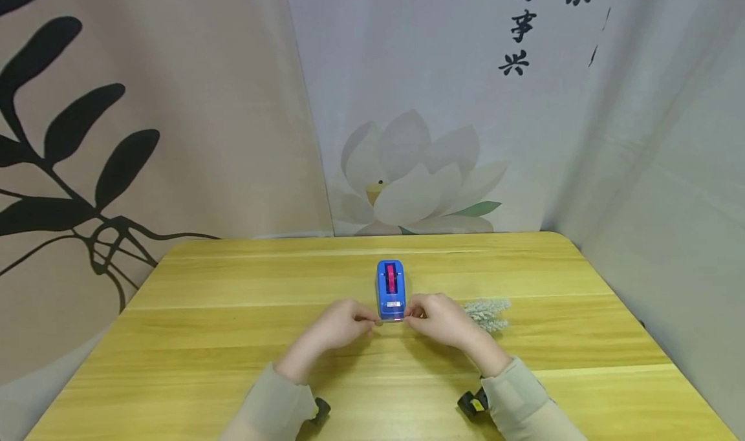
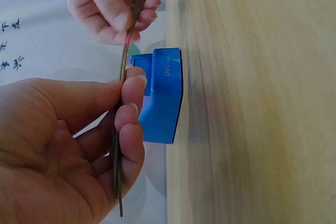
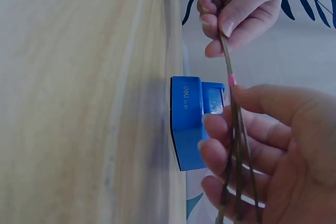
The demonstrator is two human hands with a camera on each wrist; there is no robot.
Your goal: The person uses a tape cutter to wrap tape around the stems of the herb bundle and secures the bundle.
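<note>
A small bunch of dried flowers (image 1: 487, 314) with pale grey-green heads and thin brown stems (image 2: 125, 69) is held level between both hands. Near the stems' cut ends, my left hand (image 1: 346, 323) pinches them between thumb and fingers. Closer to the flower heads, my right hand (image 1: 440, 321) grips the same stems. A narrow band of pink tape (image 3: 232, 80) goes round the stems, beside the right thumb. Just beyond the stems stands a blue tape dispenser (image 1: 390, 290) with a pink roll (image 1: 391, 278) in it.
The wooden table (image 1: 233, 279) extends to both sides of the hands. Behind it hangs a printed curtain (image 1: 233, 105), and another pale curtain (image 1: 669, 169) runs along the right edge. Dark wrist cameras (image 1: 473, 403) sit below the sleeves.
</note>
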